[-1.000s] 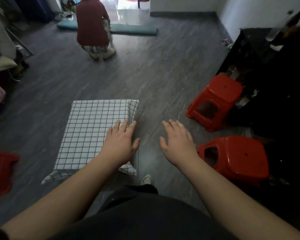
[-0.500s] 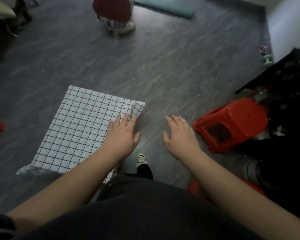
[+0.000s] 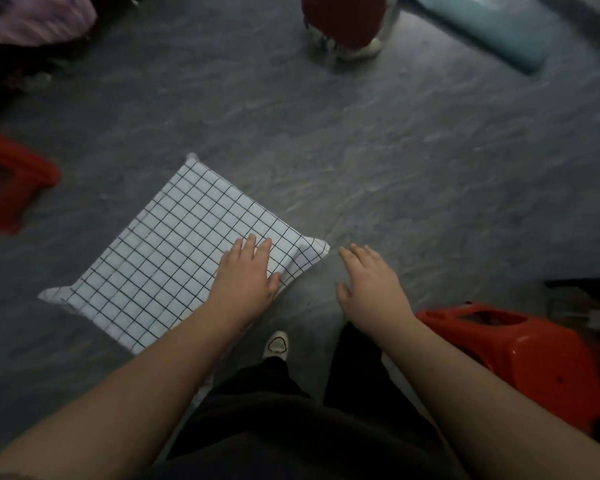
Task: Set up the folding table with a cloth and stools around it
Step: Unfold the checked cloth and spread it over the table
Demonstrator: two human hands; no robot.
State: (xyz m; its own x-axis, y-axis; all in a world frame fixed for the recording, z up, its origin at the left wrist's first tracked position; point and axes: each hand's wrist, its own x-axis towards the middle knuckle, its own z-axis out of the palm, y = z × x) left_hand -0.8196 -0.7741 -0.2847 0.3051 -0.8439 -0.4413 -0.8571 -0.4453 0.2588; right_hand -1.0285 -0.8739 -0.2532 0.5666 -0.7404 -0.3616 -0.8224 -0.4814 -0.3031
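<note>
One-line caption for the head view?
Left hand flat on the grid cloth, right hand open above floor, red stools nearby.

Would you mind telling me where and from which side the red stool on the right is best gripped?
Probably by the rim of the cut-out in its side, from above: the red stool is tilted with that opening facing up, right beside the free right hand, so fingers could hook in there.

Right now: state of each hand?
Left hand: open, fingers straight, over the checked cloth; contact unclear.
Right hand: open, holding nothing.
</note>
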